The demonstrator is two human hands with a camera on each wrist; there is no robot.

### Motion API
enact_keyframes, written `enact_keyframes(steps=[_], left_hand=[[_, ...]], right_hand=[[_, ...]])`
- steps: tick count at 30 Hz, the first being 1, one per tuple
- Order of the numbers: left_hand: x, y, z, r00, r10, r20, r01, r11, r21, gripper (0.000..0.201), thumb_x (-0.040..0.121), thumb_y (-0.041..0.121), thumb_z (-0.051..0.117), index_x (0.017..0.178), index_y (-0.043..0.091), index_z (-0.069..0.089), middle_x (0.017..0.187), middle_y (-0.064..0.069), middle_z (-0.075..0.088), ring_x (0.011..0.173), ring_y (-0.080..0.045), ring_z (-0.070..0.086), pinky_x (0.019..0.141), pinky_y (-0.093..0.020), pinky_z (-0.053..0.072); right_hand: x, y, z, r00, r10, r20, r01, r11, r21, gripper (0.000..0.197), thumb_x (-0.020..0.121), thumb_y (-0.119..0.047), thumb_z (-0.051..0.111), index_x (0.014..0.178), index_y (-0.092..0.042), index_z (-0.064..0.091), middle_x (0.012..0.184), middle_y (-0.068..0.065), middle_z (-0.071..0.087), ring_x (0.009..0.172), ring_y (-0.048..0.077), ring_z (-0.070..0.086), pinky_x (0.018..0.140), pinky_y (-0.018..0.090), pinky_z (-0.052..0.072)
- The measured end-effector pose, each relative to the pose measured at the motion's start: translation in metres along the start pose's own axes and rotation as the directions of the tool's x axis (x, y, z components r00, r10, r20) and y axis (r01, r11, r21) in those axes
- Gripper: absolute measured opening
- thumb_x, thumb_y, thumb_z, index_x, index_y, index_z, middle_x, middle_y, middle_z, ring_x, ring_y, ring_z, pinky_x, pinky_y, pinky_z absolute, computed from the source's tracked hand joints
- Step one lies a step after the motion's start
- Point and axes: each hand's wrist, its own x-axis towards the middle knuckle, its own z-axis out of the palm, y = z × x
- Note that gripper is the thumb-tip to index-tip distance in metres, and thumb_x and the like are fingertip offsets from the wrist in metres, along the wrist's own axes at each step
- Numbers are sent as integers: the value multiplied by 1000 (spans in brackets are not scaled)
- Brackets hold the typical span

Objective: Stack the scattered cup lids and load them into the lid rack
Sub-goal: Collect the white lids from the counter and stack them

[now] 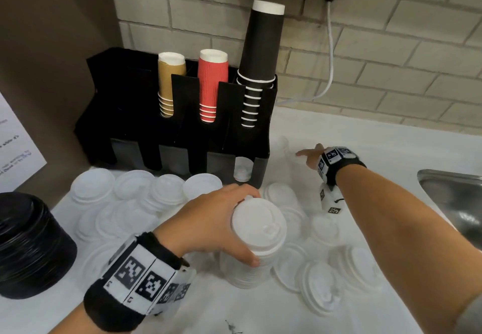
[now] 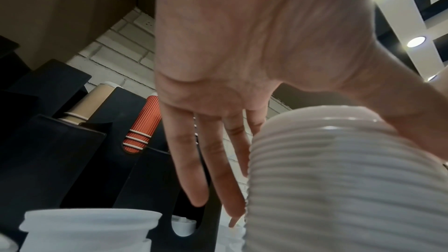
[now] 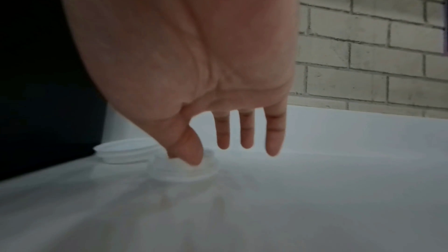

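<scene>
My left hand [image 1: 224, 219] grips a tall stack of white lids [image 1: 260, 226] standing on the white counter [image 1: 378, 140]; the thumb is on the near side, the fingers on the far side. In the left wrist view the ribbed stack [image 2: 339, 179] fills the right, with my fingers [image 2: 194, 170] stretched beside it. My right hand [image 1: 310, 156] reaches past the right end of the black rack [image 1: 130, 130]. There one digit rests on a loose white lid [image 3: 179, 173] while the other fingers [image 3: 247, 133] hang straight. Several loose lids [image 1: 320, 286] lie scattered around the stack. One front rack slot holds white lids [image 1: 243, 170].
Brown, red and black paper cups [image 1: 211, 85] stand in the rack's upper slots. A stack of black lids [image 1: 28, 245] sits at the left, a steel sink [image 1: 453, 198] at the right. A second lid [image 3: 123, 150] lies by the rack. A white cable [image 1: 331, 59] hangs on the brick wall.
</scene>
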Motion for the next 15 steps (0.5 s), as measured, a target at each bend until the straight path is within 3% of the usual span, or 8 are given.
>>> enact_keyframes(steps=[3, 5, 7, 9, 13, 15], left_hand=[[0, 0, 0, 1000, 1, -3, -1, 1000, -2, 88, 41, 62, 82, 119, 53, 41, 117, 32, 48, 107, 6, 50, 91, -33, 49], [0, 0, 0, 1000, 2, -7, -2, 1000, -9, 88, 41, 63, 81, 119, 54, 41, 117, 32, 48, 108, 6, 49, 91, -33, 49], [0, -1, 1, 1000, 6, -11, -6, 1000, -11, 88, 42, 61, 83, 119, 53, 41, 117, 32, 49, 108, 5, 49, 91, -33, 49], [-1, -2, 2, 1000, 8, -15, -8, 1000, -16, 88, 43, 60, 85, 120, 53, 42, 117, 34, 48, 108, 7, 49, 91, -31, 49], [-1, -4, 2, 1000, 7, -17, -7, 999, -36, 89, 42, 59, 87, 120, 53, 43, 117, 37, 46, 109, 10, 48, 92, -28, 48], [-1, -6, 4, 1000, 9, -18, -10, 998, -68, 88, 44, 57, 88, 120, 55, 44, 117, 37, 47, 110, 10, 48, 93, -26, 47]], right_hand=[[2, -2, -12, 998, 36, -51, -38, 998, -44, 42, 97, -27, 49, 138, -20, 50, 148, 16, 32, 133, 38, 35, 106, 43, 36], [-2, 0, -25, 999, -4, -53, 1, 999, -43, 40, 98, -26, 52, 135, -11, 52, 147, 17, 37, 132, 36, 39, 109, 43, 35], [-7, 6, -35, 995, -64, -77, 63, 998, -12, 35, 100, -14, 46, 134, -11, 54, 150, 15, 37, 133, 33, 41, 108, 39, 34], [-11, 18, -38, 988, -80, -131, 85, 996, 30, 43, 100, 0, 34, 133, -15, 56, 151, 13, 37, 134, 31, 41, 106, 36, 34], [-35, 29, -38, 984, -136, -114, 145, 987, 75, 48, 98, 5, 28, 129, -13, 60, 146, 14, 43, 127, 32, 47, 103, 35, 38], [-49, 28, -35, 984, -154, -94, 167, 974, 150, 49, 97, 7, 27, 127, -13, 61, 143, 14, 46, 106, 26, 56, 85, 24, 45]])
